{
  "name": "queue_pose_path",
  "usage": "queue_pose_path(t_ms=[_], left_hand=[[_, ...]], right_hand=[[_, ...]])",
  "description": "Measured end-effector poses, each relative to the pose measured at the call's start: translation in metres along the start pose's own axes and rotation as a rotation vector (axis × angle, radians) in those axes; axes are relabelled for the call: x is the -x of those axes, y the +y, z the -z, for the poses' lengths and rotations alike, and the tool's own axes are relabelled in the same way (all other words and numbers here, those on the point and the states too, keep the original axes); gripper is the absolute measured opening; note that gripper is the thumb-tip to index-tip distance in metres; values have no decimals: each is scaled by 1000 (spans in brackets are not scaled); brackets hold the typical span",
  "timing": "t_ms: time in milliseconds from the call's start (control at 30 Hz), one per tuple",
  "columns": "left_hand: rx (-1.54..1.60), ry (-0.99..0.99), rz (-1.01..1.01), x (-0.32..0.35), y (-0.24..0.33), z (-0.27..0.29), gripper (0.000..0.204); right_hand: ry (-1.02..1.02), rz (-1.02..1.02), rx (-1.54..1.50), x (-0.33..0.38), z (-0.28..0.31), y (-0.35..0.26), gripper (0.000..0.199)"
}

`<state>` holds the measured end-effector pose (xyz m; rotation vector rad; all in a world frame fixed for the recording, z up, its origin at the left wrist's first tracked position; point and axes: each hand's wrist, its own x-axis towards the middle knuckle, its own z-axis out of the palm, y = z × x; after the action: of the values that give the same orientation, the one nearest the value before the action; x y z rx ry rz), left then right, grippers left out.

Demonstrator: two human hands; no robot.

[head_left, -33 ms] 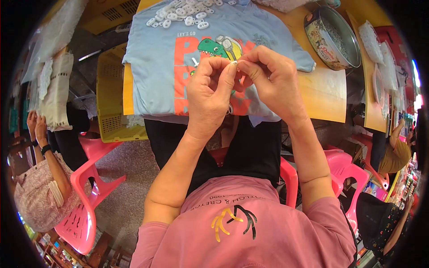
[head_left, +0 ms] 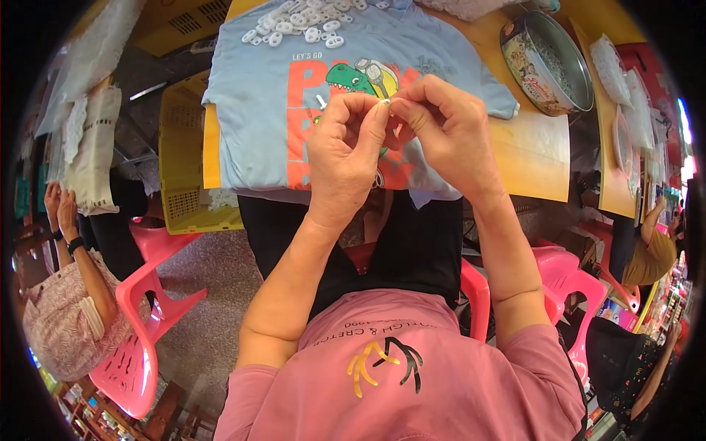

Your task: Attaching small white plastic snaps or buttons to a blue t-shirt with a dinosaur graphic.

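yellow-orange, flat-topped desk runs under and beyond both hands, its near edge just on the body side of them. a bare strip of it opens to the right of the right hand, reaching as far as the corner; past that, farther out and to the right, stands a deep oval metal tin with a printed side. left of the left hand, the desk ends beneath a spread light-blue cloth t-shirt, and a yellow slatted plastic crate sits beyond that edge. a heap of white plastic oval pieces with holes lies ahead of the hands, on the shirt's far part.

both forearms rise from the body and lean inward, so the hands meet above the shirt. each hand is raised with fingers curled, thumb tip pressed toward index tip, the two pinches nearly touching.

between them is a tiny white piece, gripped by the left hand's thumb and index finger and by the right hand's fingertips. only a sliver shows, lying roughly sideways from one hand to the other; its full long axis cannot be told. beneath the hands, the shirt's printed green dinosaur points its snout leftward.
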<state>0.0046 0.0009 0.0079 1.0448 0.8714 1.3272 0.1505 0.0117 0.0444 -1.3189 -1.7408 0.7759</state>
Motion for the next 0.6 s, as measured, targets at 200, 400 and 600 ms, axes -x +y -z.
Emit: queue_pose_path(t_ms=[200, 400, 600], left_hand=[[44, -20, 7, -4, -2, 6, 15], [85, -48, 30, -2, 1, 5, 12], [79, -59, 33, -1, 4, 5, 11]], right_hand=[[-155, -248, -308, -3, 10, -7, 13], [-191, -237, -228, -1, 25, -7, 17], [-216, 9, 14, -2, 24, -3, 16]])
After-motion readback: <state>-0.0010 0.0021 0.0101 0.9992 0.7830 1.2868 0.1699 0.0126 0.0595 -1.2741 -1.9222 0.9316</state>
